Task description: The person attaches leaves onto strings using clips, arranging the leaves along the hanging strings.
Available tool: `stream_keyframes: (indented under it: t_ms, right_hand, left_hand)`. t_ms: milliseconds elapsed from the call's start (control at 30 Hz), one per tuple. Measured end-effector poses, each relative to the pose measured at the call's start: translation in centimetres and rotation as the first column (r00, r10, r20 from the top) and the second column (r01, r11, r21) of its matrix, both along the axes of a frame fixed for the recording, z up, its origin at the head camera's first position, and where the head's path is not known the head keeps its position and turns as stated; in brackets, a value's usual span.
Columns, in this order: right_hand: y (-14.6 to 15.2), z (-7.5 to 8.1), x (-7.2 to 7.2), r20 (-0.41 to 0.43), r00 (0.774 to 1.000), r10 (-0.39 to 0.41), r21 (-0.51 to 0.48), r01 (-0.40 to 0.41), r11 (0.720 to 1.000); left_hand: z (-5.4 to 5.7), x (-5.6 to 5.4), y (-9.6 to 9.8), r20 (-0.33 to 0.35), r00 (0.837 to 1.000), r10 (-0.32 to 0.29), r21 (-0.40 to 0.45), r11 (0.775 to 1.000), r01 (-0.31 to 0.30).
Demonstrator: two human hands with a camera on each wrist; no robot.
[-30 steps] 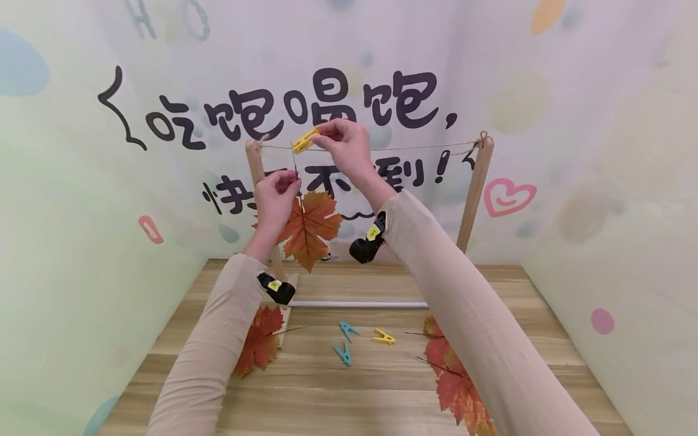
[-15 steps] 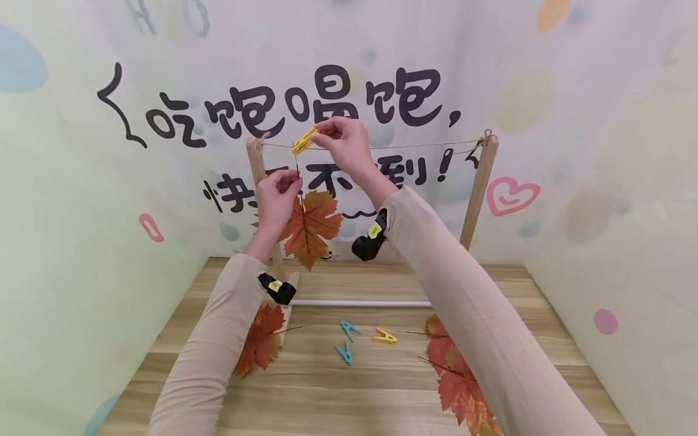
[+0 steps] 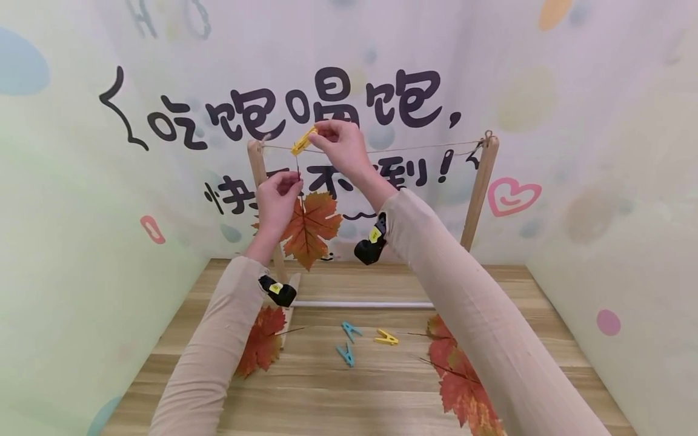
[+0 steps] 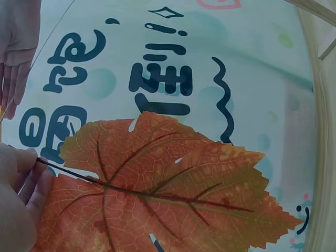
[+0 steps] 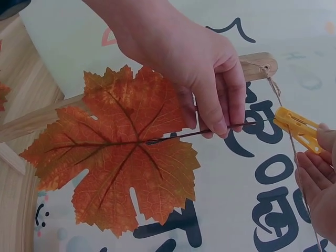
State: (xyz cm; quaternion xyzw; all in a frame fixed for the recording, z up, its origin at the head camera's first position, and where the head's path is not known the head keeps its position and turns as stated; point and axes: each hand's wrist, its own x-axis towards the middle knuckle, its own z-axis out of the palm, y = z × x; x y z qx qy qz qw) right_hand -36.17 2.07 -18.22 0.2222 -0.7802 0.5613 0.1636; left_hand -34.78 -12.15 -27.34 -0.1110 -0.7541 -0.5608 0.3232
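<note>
My left hand (image 3: 278, 200) pinches the dark stem of an orange-red maple leaf (image 3: 308, 230) between thumb and fingers, and the leaf hangs below it. In the right wrist view the stem (image 5: 189, 134) runs from the leaf up to the twine (image 5: 295, 163). My right hand (image 3: 343, 145) holds a yellow clothespin (image 5: 298, 128) by its handle end. The clothespin's nose lies over the twine and the tip of the stem. In the left wrist view the leaf (image 4: 157, 184) fills the lower half, while the clothespin is almost wholly cut off at the edge.
Two wooden posts (image 3: 477, 194) carry the twine, with a white rod (image 3: 360, 304) low between them. On the table (image 3: 338, 399) lie two blue clothespins (image 3: 346, 354) and a yellow clothespin (image 3: 386, 337). More red leaves (image 3: 262, 342) lie at left and right, partly behind my sleeves.
The yellow clothespin in my right hand has come slightly down and left, its nose now covering the stem's tip at the twine. My left hand stays nearly still on the stem.
</note>
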Motion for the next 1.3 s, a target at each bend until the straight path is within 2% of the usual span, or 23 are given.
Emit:
stream_keyframes:
  t_ms: [267, 433, 667, 933, 1067, 1300]
  right_hand:
    - [0.3, -0.2, 0.4, 0.012, 1.0, 0.019, 0.002, -0.019, 1.0]
    - [0.9, -0.1, 1.0, -0.012, 1.0, 0.018, 0.023, -0.018, 1.0]
    - [1.8, 0.0, 2.0, -0.087, 0.996, 0.03, 0.029, -0.028, 0.999]
    - [3.2, -0.5, 3.1, -0.103, 0.994, 0.031, 0.072, -0.024, 0.997]
    - [4.0, -1.0, 3.5, -0.093, 0.995, 0.032, 0.075, -0.025, 0.997]
    - [5.9, -2.7, 4.1, -0.086, 0.996, 0.038, 0.088, -0.03, 0.996]
  left_hand:
    - [-0.2, 0.2, 0.0, 0.01, 1.0, -0.012, 0.001, 1.0, 0.012]
    - [-0.3, 0.2, 0.0, -0.001, 1.0, -0.014, -0.008, 1.0, 0.014]
    - [-0.2, 0.3, 0.0, -0.016, 1.0, -0.017, -0.003, 1.0, 0.017]
    - [-0.3, 0.6, -0.2, -0.001, 1.0, -0.024, 0.008, 1.0, 0.024]
    - [-0.4, 0.7, -0.4, -0.001, 1.0, -0.01, 0.021, 1.0, 0.01]
    - [-0.4, 1.0, -0.7, -0.02, 0.997, 0.068, 0.004, 0.998, -0.068]
